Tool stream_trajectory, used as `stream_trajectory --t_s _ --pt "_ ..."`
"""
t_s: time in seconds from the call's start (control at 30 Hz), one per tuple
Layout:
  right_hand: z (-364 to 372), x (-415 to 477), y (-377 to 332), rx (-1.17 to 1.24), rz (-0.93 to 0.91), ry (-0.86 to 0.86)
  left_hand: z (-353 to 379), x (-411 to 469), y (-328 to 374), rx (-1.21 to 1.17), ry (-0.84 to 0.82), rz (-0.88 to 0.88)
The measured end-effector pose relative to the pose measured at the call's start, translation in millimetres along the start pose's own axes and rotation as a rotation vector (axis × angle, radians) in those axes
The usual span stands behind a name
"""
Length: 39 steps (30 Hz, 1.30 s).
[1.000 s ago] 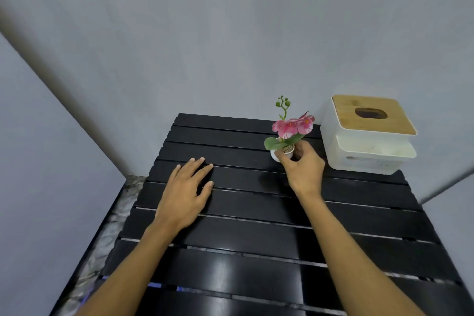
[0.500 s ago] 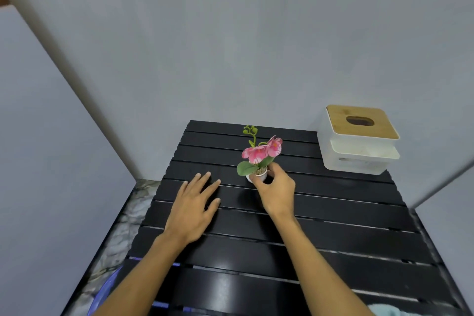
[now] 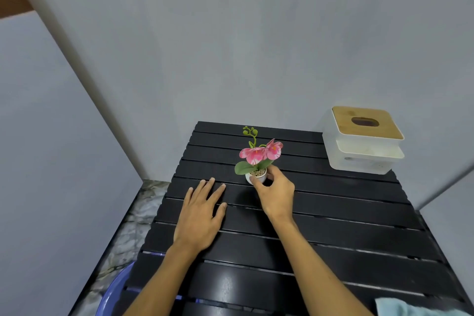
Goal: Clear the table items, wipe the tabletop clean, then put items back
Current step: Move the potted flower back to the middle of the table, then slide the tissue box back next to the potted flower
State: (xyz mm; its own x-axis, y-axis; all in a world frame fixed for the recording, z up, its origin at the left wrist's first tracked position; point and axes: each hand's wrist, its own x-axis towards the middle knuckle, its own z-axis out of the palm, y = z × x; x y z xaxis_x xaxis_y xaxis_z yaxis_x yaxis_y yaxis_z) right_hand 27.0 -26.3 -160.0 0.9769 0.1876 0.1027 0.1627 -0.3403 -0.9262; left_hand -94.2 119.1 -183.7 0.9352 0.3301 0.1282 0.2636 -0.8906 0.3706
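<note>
Grey walls meet in a corner behind a black slatted table (image 3: 333, 218), glossy near the front edge. Left of the table: marbled floor (image 3: 133, 215) and a blue basin (image 3: 112, 295) rim, partly under the table edge.

Left hand (image 3: 200, 215): flat, palm down on the slats, fingers spread and pointing away, holding nothing. It lies close to the left edge.

Flower pot (image 3: 257, 176): small, white, upright, pink blooms and green buds above. Stands on the table at mid-width, toward the back, just right of the left fingertips.

Right hand (image 3: 275, 194): forearm reaches in from lower right, thumb and fingers wrapped round the pot's base from the near side, gripping it.

Bare slats run right of the hand and across the near half.

Tissue box (image 3: 364, 154): white, wooden lid with slot, on the back right corner against the wall, well apart from the pot.

Light blue cloth (image 3: 410, 308): at the front right, cut off by the frame.
</note>
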Motion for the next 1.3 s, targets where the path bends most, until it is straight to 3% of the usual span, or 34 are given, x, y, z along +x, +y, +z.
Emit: stream_trajectory --t_s 0.27,0.4,0.67,0.93,1.3 --pt "-37 -17 6 -0.057 0.032 -0.063 0 0 0 -0.013 0.007 0.01" --pt "-88 -29 20 -0.124 0.051 -0.002 -4 -3 5 -0.034 -0.002 0.08" --pt "-191 -18 38 -0.246 0.038 0.174 2 -3 102 -0.328 -0.012 0.277" --pt "-242 40 53 -0.301 -0.018 0.198 18 70 198 -0.536 -0.163 0.156" --pt "-268 111 73 -0.246 -0.028 0.088 48 158 246 -0.538 -0.185 0.103"
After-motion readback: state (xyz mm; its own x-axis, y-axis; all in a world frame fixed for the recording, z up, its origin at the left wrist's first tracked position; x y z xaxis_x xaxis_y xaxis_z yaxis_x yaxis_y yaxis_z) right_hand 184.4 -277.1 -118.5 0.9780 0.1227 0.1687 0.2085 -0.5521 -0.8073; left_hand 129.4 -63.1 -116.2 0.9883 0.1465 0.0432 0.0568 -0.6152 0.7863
